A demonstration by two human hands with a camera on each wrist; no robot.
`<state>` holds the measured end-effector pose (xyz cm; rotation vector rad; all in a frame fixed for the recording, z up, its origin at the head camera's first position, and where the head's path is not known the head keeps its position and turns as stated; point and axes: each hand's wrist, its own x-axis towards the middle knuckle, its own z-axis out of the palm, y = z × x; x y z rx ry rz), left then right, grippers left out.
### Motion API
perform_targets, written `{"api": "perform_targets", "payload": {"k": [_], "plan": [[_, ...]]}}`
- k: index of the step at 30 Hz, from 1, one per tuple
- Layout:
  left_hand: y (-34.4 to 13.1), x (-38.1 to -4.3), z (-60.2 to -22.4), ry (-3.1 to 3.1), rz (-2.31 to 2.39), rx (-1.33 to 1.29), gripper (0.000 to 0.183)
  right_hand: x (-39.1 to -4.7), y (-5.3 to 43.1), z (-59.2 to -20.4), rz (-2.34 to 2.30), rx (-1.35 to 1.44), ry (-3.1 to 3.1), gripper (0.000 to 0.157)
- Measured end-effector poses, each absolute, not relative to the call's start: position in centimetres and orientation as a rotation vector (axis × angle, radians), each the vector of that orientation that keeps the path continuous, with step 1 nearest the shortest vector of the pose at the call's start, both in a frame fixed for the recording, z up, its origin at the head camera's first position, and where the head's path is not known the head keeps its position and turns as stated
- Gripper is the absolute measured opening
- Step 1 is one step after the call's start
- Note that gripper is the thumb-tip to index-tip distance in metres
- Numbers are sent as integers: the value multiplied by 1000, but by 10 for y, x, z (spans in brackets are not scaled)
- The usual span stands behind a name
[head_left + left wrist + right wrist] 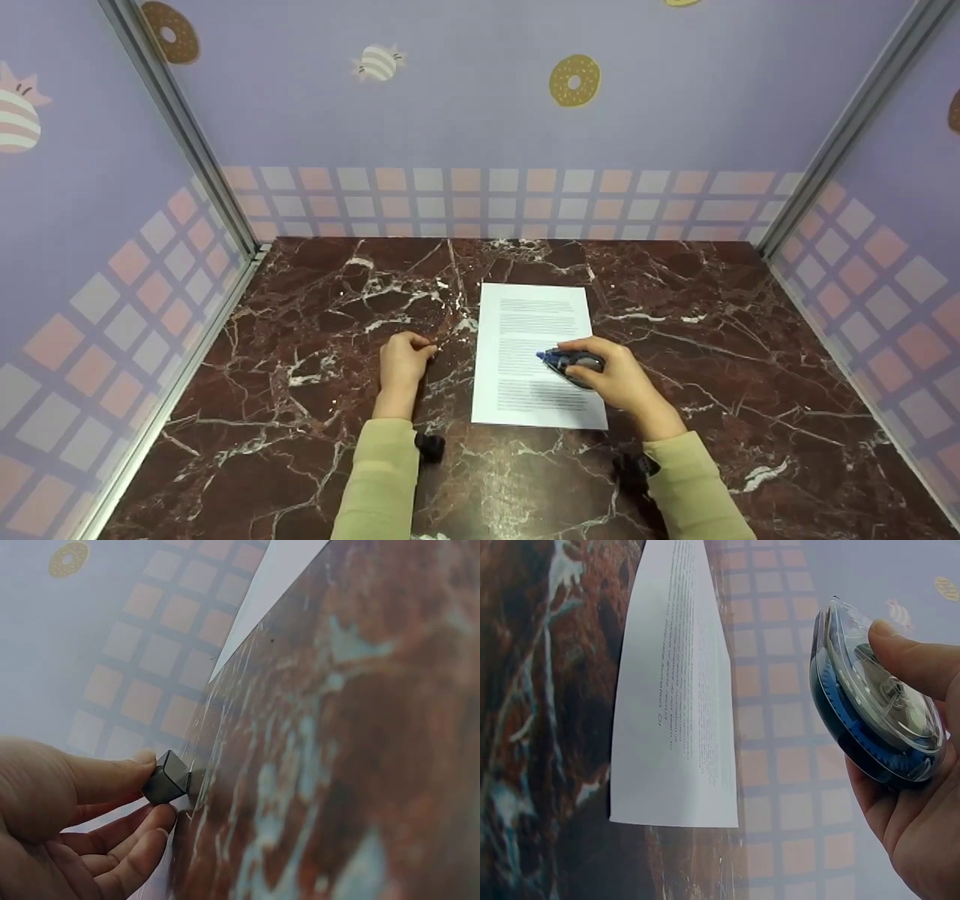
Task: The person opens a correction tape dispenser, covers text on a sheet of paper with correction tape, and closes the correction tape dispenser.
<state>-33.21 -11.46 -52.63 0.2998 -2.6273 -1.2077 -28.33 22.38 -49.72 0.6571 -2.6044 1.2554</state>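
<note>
Below and right of centre in the head view, your right hand [619, 379] is closed around a tape dispenser [576, 364], a firm grasp with the blue tip pointing left. The dispenser is over the middle of a printed sheet [525, 311], raised off the paper. Right wrist view: the dispenser fills the right side of the frame, clear case over a blue inner part, your thumb laid on the case; the sheet runs down from top centre.

Lower centre of the head view, left of the sheet and apart from it: your left hand [403, 367]. Grip: pinching. Left wrist view, lower left, has a small dark piece [166, 778] between your thumb and fingers, the other fingers loosely bent below. Whether the piece touches the table [247, 382] cannot be told.

Table is dark red with white veins. You wear pale green sleeves [379, 480], with a black device [430, 447] at each wrist. Across the top of the head view, a lilac wall [465, 135] bears a donut print [575, 80] right of centre and pink and white checks along its foot.
</note>
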Motion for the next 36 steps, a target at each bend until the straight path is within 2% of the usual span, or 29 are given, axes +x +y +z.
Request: {"api": "perform_targets", "payload": {"k": [18,22,25,29,36], "plan": [[-115,-331,-525,-2706,-1137,334,16,-284,221,-505,1213,652,-2650,34],[-115,-331,-522,-2709,-1102,338,23,-284,220,-506,1219,644,-2660,34],[-112,-330,-518,-2692,-1059,319,35,-285,220,-508,1220,637,-2669,34],[-104,-330,-512,-2617,-1078,194,45,-286,219,-510,1232,613,-2678,32],[-81,-323,-505,-2698,-1110,-252,34,-287,220,-511,1239,596,-2696,31]]}}
